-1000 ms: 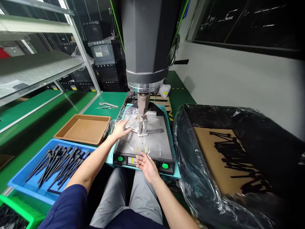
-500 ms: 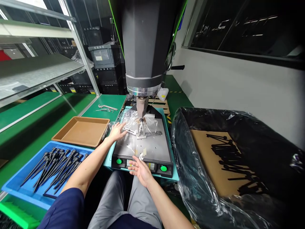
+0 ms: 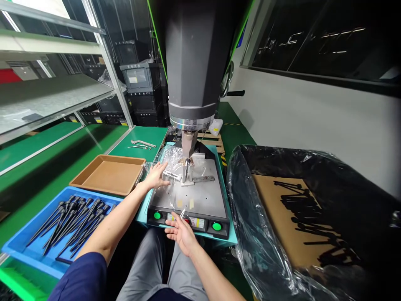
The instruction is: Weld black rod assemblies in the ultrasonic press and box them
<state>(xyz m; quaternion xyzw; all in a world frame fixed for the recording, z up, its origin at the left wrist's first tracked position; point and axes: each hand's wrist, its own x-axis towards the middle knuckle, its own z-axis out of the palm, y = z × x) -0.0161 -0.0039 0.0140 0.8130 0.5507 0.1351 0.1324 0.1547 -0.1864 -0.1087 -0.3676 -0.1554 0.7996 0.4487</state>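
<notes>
My left hand point(image 3: 156, 175) is open over the left side of the machine's grey base plate point(image 3: 200, 200), beside crumpled clear plastic film point(image 3: 171, 155). Its fingers are spread, and whether they touch the film I cannot tell. My right hand point(image 3: 181, 236), palm up with the fingers apart, is in front of the base's front panel and holds nothing. A metal fixture point(image 3: 188, 182) stands mid-plate under the machine head point(image 3: 192, 62), with a small dark part upright in it. Green buttons point(image 3: 157, 215) sit at both front corners of the base.
At the left are a blue tray point(image 3: 19, 234) of black rod-like parts point(image 3: 73, 217) and a brown tray point(image 3: 108, 175). Wrenches point(image 3: 142, 143) lie behind them. A plastic-lined bin point(image 3: 247, 209) at the right holds black parts point(image 3: 303, 205) on cardboard.
The clear film has drawn back from the fixture and the plate's right side toward the left. My right hand has moved slightly left; the whole view has shifted a little.
</notes>
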